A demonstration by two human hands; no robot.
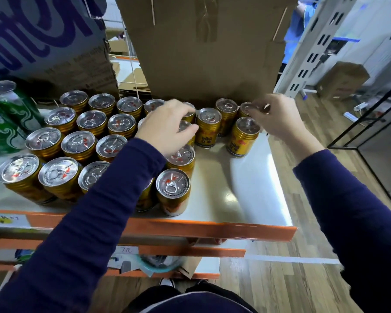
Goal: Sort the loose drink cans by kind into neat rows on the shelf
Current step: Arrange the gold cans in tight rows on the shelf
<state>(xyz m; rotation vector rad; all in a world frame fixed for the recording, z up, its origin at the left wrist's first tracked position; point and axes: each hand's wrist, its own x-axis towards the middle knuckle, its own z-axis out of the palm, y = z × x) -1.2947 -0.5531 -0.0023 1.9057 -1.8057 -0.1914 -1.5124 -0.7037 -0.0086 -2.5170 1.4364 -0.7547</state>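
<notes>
The left hand (167, 128) is curling its fingers down over the lid of a gold can (183, 125) at the centre of the frame, gripping it by the rim at the right edge of the sorted block. The right hand (280, 118) is bending its fingertips onto the top of the rear can (244, 107) at the upper right of the cluster; it looks like a pinch on the rim, though blur is softening the contact.

Between the two hands, three more loose cans are standing upright and apart: the middle can (208, 128), the back can (227, 112) and the near can (244, 137). To the left, the block of gold cans (84, 143) is sitting in tight rows, with green cans (11, 114) leaning at the far left of the frame. A cardboard box (208, 59) is standing just behind, and the white shelf (246, 188) is lying bare at lower right.

The step in hand seems to be gathering the stray gold cans into the block. The next move likely calls for drawing both gripped cans leftward, keeping them upright and closing the gaps without knocking their neighbours.
</notes>
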